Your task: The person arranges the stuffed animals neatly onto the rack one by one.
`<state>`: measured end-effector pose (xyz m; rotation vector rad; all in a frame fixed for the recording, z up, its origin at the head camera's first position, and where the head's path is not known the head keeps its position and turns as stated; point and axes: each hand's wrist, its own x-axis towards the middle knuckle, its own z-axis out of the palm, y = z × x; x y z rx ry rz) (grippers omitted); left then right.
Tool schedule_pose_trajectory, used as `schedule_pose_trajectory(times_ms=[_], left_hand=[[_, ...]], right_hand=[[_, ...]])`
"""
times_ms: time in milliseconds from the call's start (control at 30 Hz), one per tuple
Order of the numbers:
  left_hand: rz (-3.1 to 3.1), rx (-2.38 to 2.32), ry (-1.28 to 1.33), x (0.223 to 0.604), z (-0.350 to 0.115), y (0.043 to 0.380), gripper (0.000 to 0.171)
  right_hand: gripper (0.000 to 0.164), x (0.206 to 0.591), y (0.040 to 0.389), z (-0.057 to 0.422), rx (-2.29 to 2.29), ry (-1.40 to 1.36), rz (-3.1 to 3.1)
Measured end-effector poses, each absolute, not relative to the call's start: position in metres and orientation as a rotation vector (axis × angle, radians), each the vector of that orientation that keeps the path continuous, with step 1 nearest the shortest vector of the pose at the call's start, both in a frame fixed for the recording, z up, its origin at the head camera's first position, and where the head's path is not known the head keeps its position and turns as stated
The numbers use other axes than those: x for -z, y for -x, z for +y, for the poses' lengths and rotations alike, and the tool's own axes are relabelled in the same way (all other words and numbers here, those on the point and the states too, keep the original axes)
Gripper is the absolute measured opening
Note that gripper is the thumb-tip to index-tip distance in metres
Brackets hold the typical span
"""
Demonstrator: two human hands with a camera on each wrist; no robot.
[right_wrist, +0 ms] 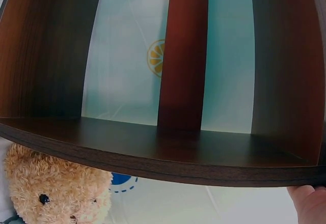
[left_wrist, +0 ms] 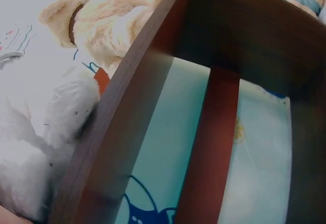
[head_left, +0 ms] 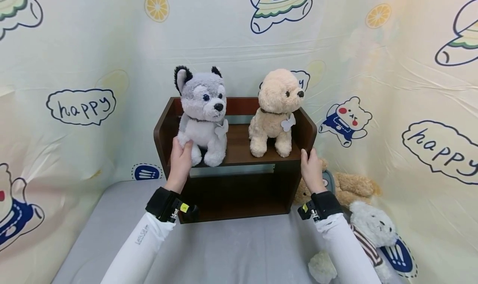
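A dark brown two-tier wooden shelf (head_left: 242,217) holds two plush dogs on its upper board. The grey-and-white husky plush (head_left: 203,97) sits at the left end, upright with a bone-shaped tag. My left hand (head_left: 180,164) grips its lower side, thumb in front; some fingers are hidden. In the left wrist view the husky's white fur (left_wrist: 30,132) shows beside the board. At the right end sits a cream plush puppy (head_left: 278,97), untouched. My right hand (head_left: 311,170) holds the shelf's right side panel near the upper board; in the right wrist view it lies outside the panel (right_wrist: 153,165).
Right of the shelf lie a curly tan teddy bear (head_left: 352,186), a white bear in a striped top (head_left: 373,226) and a pale fluffy plush (head_left: 322,267). A grey cloth (head_left: 231,251) covers the surface below. Printed curtains (head_left: 127,47) hang behind and at the sides.
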<state>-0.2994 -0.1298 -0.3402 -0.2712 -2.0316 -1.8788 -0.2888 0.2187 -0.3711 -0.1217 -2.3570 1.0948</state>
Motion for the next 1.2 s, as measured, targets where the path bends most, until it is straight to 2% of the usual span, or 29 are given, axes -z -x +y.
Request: schedule_pose_trajectory(times_ms=[900,1200], left_hand=[[-2.289,1.796,-0.006,0.316,-0.125,0.320,0.042],[-2.310,1.776,-0.027,0.317,-0.125,0.321,0.043]], right_hand=[[0.038,0.370,0.288,0.219,-1.090,0.130,-2.383],[0.040,0.369,0.287,0.219,-1.079,0.132,-2.387]])
